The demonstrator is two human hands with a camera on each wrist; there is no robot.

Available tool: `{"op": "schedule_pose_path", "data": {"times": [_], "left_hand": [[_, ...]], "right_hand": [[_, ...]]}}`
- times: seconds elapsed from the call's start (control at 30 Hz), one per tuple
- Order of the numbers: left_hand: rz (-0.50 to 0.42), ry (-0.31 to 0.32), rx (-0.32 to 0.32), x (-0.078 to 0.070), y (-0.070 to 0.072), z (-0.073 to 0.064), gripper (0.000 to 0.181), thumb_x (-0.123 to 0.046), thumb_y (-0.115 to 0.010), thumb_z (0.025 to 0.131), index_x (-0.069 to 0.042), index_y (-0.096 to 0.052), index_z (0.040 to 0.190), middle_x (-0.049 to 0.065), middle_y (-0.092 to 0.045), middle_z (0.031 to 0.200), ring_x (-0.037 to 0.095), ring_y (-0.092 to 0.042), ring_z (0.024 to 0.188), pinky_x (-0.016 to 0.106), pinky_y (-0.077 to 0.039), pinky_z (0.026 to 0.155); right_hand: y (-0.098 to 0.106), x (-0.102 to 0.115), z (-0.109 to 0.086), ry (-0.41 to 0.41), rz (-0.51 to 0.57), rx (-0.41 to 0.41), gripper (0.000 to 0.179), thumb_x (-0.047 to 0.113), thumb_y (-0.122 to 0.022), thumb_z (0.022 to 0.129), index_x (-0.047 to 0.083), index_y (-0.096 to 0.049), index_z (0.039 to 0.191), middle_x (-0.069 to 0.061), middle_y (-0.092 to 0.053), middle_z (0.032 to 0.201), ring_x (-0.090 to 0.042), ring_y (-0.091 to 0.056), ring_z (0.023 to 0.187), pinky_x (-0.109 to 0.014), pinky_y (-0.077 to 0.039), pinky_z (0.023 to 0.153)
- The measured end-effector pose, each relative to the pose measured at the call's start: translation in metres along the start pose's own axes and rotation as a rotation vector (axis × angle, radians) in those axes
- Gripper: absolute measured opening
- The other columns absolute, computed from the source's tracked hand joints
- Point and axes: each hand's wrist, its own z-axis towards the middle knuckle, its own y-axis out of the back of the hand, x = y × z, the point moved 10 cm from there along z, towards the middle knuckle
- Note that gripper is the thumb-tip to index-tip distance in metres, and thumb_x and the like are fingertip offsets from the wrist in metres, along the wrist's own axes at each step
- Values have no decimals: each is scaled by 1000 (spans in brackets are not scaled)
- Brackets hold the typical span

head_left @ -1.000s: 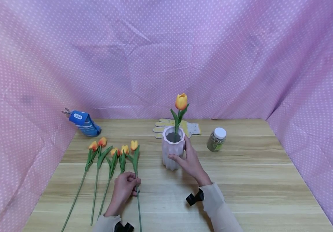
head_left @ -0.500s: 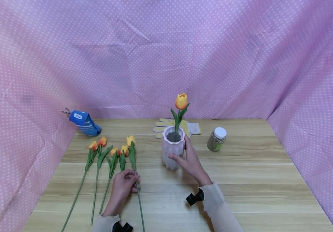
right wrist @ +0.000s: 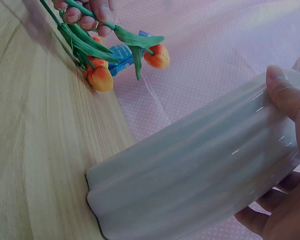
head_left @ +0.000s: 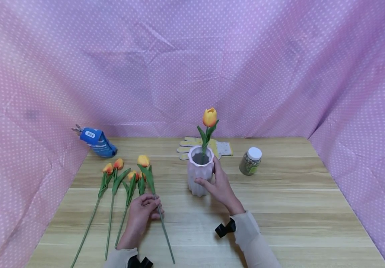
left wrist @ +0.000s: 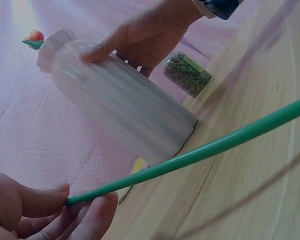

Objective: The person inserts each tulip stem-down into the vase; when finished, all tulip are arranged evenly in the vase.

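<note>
Between thumb and fingers, my left hand [head_left: 142,214] pinches the green stem of a yellow-orange tulip [head_left: 150,179]. The flower tilts to the left, and its stem [left wrist: 200,156] runs down to the right over the table. In the right wrist view this tulip [right wrist: 157,56] hangs clear of the tabletop. My right hand [head_left: 220,186] grips a pale fluted vase [head_left: 199,180] from its right side, thumb in front. The vase stands upright, and a single tulip [head_left: 209,118] rises from its mouth. The lower stem of that one is hidden inside.
Several tulips [head_left: 103,182] lie on the wooden table [head_left: 296,208] at the left. A blue bag [head_left: 98,142] stands at the back left. Behind the vase lies a yellow and white glove [head_left: 225,148]. A white-lidded jar [head_left: 251,162] stands to the right.
My left hand has lifted the tulip off the table and tilted it, its flower swinging left and its stem end right. The right hand and the vase have stayed in place.
</note>
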Motion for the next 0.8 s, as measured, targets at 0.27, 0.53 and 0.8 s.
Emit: {"op": "schedule_pose_path", "data": {"times": [0.27,0.53,0.8], "left_hand": [[-99,-32,23,-2,-1,-1,14,7,-59,95,12,-57,107,1,-71,71,17,-73,62,25,-62,56],[-196,-76,38,-3,0,-1,7,9,-58,95,3,-58,99,1,-71,72,18,-74,66,32,-66,66],[-266,-99,51,-7,1,-3,8,3,-60,96,-5,-59,97,0,-73,76,17,-75,73,31,-65,69]], "right_hand": [[0,-2,0,-3,-12,-2,96,27,-79,87,24,-16,160,-13,-40,158,-35,-43,144,-59,-41,116],[-1,-4,0,-25,-11,1,96,28,-79,87,25,-15,160,-11,-39,159,-34,-42,145,-58,-40,117],[-1,-4,0,-25,-17,-4,96,27,-79,87,25,-16,160,-11,-40,158,-34,-43,145,-58,-40,117]]}}
